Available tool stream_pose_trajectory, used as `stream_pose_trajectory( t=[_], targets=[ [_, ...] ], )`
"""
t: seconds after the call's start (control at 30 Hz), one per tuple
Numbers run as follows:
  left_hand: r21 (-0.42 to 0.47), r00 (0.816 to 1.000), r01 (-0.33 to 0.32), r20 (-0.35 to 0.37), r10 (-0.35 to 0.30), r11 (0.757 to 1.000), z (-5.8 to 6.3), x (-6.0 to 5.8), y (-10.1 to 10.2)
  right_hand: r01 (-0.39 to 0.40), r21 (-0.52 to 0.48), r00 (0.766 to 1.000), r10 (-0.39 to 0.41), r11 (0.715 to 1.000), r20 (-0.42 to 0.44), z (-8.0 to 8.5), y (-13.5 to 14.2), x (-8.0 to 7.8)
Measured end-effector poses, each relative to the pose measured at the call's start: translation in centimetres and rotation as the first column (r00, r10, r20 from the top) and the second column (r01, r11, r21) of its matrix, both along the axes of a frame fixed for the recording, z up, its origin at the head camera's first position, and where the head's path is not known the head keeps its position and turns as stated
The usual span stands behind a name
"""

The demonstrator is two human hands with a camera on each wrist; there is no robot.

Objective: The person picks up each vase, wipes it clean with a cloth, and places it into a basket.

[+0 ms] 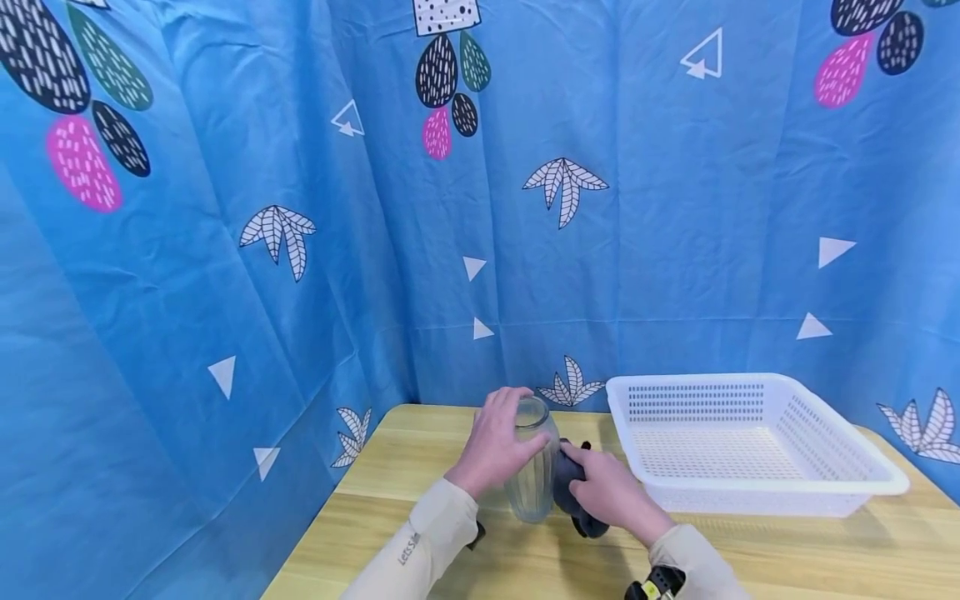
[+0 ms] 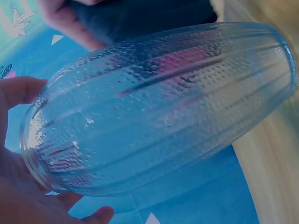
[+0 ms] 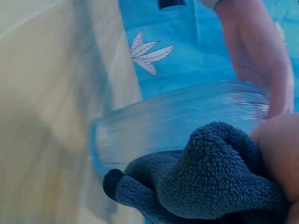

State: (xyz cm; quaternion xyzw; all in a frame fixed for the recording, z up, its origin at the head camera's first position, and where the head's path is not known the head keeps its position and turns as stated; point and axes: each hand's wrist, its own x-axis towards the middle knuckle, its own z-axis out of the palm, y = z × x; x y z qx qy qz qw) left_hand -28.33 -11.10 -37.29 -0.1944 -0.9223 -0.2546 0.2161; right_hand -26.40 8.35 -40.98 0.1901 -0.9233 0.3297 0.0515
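A clear ribbed glass vase (image 1: 531,487) stands upright, close over the wooden table, its bumpy surface plain in the left wrist view. My left hand (image 1: 497,446) grips it around the neck, thumb on the near side and fingers curled behind the rim. Bunched in my right hand (image 1: 611,492) is a dark grey terry cloth (image 3: 210,175) with a black edge. The cloth (image 1: 567,479) lies against the right side of the vase, and part of it hangs below my fingers. The palm side of the right hand is hidden by the cloth.
A white plastic basket (image 1: 757,485) with slotted walls stands to the right of my right hand. The light wooden table (image 1: 390,467) ends at a blue patterned curtain (image 1: 645,275) at the back and left. A dark watch (image 1: 660,583) sits on my right wrist.
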Motion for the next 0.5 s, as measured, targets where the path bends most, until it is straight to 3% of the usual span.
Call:
stream_pose_trajectory(
  t=[0.13, 0.3, 0.5],
  targets=[
    [-0.011, 1.0, 0.011, 0.015, -0.011, 1.0, 0.4, 0.1, 0.0, 0.035, -0.027, 0.995, -0.037, 0.999, -0.091, 2.0, 0.1, 0.3],
    [0.006, 0.998, 0.054, 0.035, -0.054, 0.999, 0.3, 0.0, 0.1, 0.041, -0.01, 0.972, -0.042, 0.999, -0.23, 3.9, 0.0, 0.5],
    [0.017, 0.996, 0.09, 0.014, -0.091, 0.996, 0.1, 0.0, 0.1, 0.02, 0.013, 0.982, -0.017, 1.0, -0.19, 3.5, -0.3, 0.2]
  ],
)
